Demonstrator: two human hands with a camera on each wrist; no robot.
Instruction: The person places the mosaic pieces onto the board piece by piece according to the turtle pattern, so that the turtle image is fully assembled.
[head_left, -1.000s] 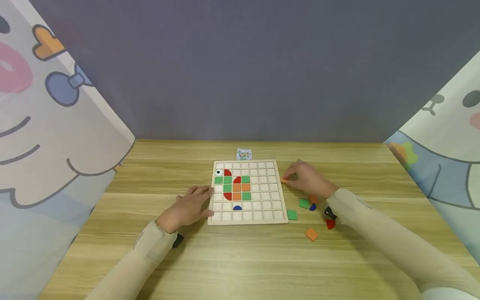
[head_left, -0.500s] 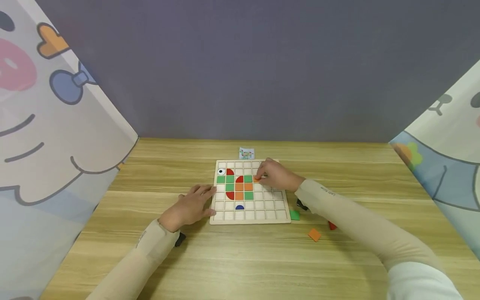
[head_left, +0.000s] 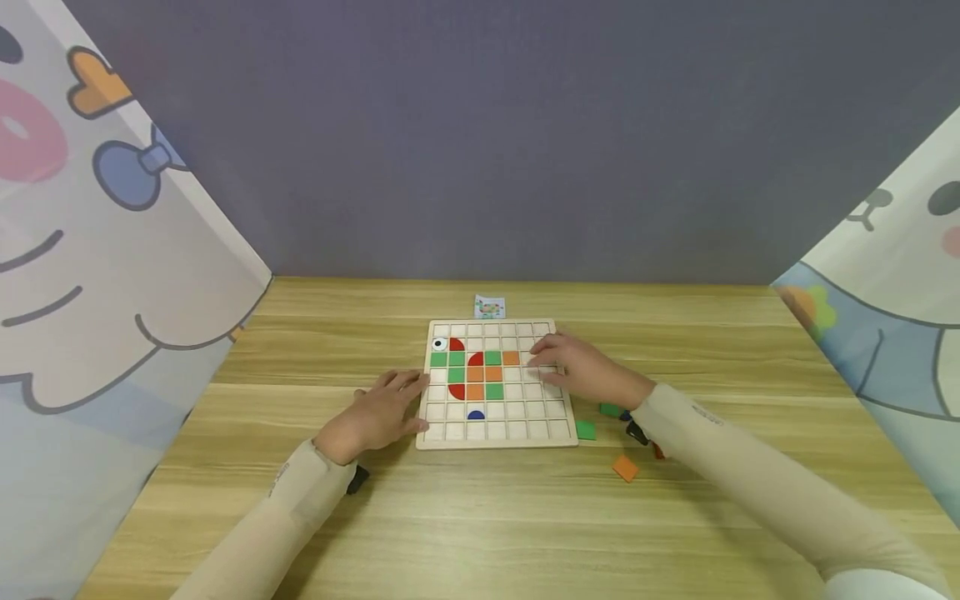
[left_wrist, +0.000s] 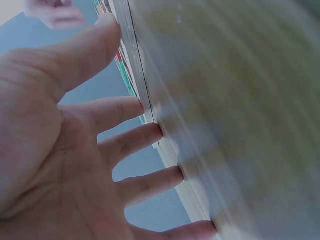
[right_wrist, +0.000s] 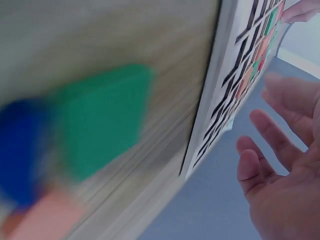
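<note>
A wooden grid board lies on the table with coloured tiles set in its cells. Among them are an eye tile, red quarter-round tiles, green square tiles and a blue half-round tile. An orange square tile sits in a cell just left of my right hand. That hand hovers over the board's right side, fingers loosely extended and holding nothing. My left hand rests at the board's left edge; its spread fingers touch the frame and table in the left wrist view.
Loose tiles lie right of the board: a green tile, an orange tile, and another green tile beside a blue one, partly hidden by the right wrist. A small printed card lies behind the board. A grey wall stands beyond.
My right hand carried an orange tile from the board's right side to a cell beside the upper green tile, let it go and drew back rightward. The left hand stayed in place.
</note>
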